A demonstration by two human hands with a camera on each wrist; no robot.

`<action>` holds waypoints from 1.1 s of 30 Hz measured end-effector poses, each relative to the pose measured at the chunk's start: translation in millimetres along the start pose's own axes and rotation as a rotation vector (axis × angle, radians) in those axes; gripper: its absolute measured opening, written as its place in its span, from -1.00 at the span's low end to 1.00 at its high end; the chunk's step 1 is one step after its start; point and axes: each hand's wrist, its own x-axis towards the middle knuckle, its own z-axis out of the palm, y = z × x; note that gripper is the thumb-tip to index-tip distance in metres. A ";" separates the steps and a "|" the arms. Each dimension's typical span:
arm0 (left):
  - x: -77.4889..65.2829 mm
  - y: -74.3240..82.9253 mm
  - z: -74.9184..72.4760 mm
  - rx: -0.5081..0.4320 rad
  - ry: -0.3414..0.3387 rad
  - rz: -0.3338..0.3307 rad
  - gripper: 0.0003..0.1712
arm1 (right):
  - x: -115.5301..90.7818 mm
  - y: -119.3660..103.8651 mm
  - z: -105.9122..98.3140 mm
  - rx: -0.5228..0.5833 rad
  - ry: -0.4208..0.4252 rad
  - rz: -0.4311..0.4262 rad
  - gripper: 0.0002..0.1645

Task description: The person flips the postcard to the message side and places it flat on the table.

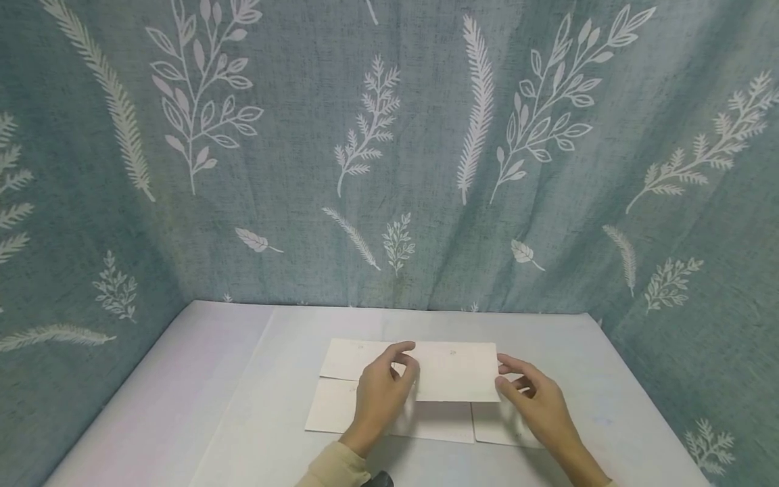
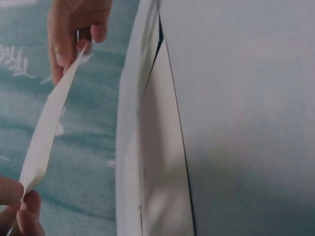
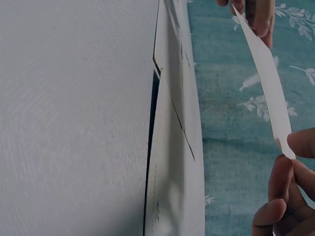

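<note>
A blank-looking cream paper card (image 1: pixel 458 373) with a small faint mark near its top edge is held up between both hands. My left hand (image 1: pixel 385 392) pinches its left edge between thumb and fingers. At the opposite edge, my right hand (image 1: pixel 540 400) grips it the same way. From the side, in the left wrist view, the card (image 2: pixel 48 125) appears thin and raised above the table. Under and around it lie several similar cards, among them an upper left card (image 1: pixel 343 362), a lower left card (image 1: pixel 328 407) and a lower middle card (image 1: pixel 433 425).
Another card (image 1: pixel 502 427) lies at the lower right, partly behind my right hand. The white table (image 1: pixel 243 399) extends on both sides of the cards. A green curtain (image 1: pixel 292 203) with white leaf prints hangs behind the table and along its sides.
</note>
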 end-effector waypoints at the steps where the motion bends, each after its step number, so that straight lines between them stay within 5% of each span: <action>1: 0.1 1.1 0.8 -0.001 -0.003 0.005 -0.67 | 0.2 -0.1 -0.6 -0.010 0.006 0.004 -0.49; 12: 5.2 11.1 15.2 0.032 -0.006 0.089 -0.62 | 2.9 -1.1 -13.3 -0.050 0.032 0.001 -0.48; 33: 20.9 28.0 47.3 -0.013 -0.147 0.052 -0.61 | 9.4 11.8 -50.5 -0.165 0.019 0.035 -0.38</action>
